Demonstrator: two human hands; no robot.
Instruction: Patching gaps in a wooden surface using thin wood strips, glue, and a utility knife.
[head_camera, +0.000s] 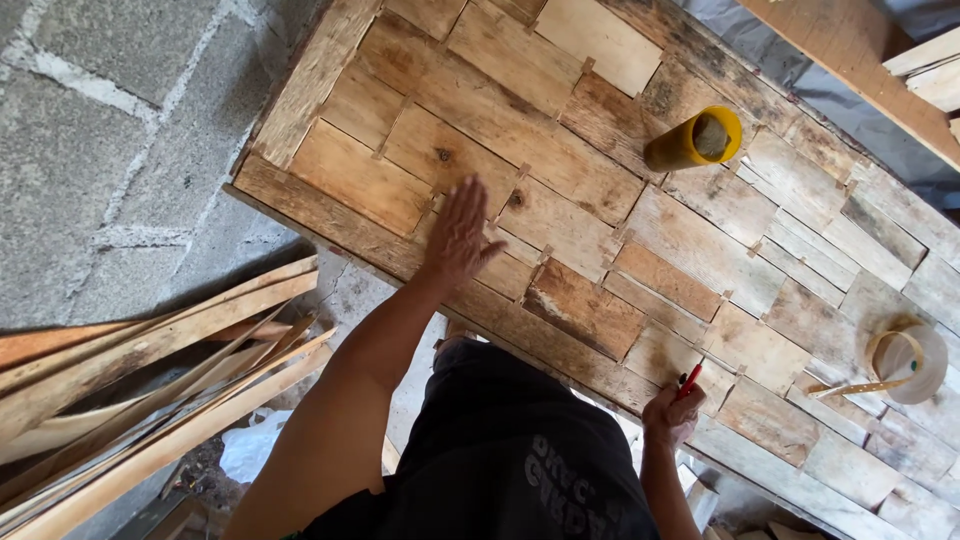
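Observation:
A large wooden panel (700, 250), pieced together from many rectangular boards with small wooden spacers between them, lies in front of me. My left hand (460, 232) rests flat on it, fingers spread, near its front edge. My right hand (670, 412) sits at the panel's near edge and grips a red marker (689, 380) that points upward.
A yellow cylinder (695, 140) lies on the panel at the far side. A roll of tape with a thin stick beside it (905, 362) sits at the right. Long thin wood strips (150, 390) are piled at the left on the concrete floor. Planks (880, 60) lean at top right.

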